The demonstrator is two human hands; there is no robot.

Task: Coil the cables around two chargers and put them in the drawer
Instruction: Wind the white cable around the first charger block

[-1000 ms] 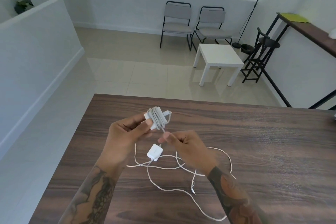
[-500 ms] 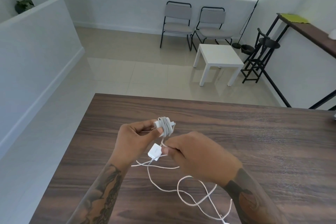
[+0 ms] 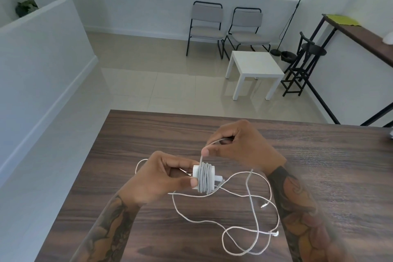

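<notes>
Charger [image 3: 204, 177] pinched in left hand [image 3: 158, 178] over table [image 3: 319, 161] middle, mostly wrapped, cable [image 3: 254, 215] pinched taut above by right hand [image 3: 238, 144]: first coil likely midway, next calling for winding remaining slack; second charger, drawer unseen.

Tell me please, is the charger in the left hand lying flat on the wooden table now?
No, the left hand holds the charger, wrapped in cable, above the wooden table.
</notes>
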